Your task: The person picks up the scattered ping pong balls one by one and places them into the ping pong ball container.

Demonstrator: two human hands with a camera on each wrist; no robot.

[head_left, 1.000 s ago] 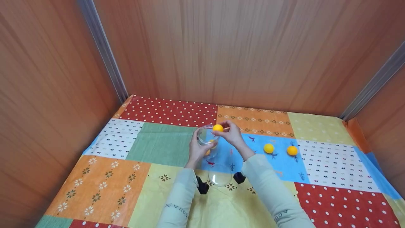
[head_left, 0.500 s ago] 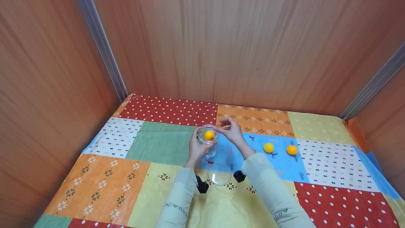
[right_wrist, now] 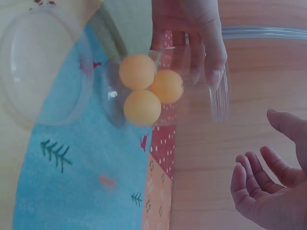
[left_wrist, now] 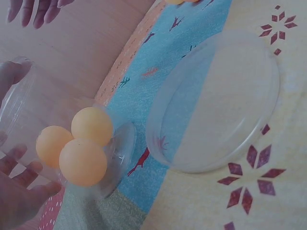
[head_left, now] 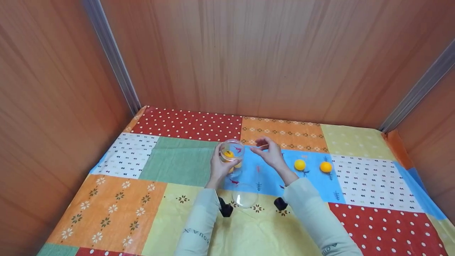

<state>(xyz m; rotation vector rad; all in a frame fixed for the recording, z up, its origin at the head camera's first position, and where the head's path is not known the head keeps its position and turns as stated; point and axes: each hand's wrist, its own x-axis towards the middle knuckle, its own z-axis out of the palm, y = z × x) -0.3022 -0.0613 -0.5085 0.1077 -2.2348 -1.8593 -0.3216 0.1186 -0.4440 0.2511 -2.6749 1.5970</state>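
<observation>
The clear jar [head_left: 232,155] stands near the middle of the table [head_left: 106,199], three orange balls [right_wrist: 144,91] resting on its bottom. The left hand [head_left: 218,166] wraps its side, probably to steady it upright. The right hand [head_left: 272,153] hovers just beside the mouth, fingers loosely spread, holding nothing. The clear lid [head_left: 245,195] lies toward the near edge. Two more balls [head_left: 312,166] sit rightward, with open cloth around them.

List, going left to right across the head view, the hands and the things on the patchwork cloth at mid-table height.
Left hand holding the clear jar → right hand, empty → yellow ball → orange ball.
</observation>
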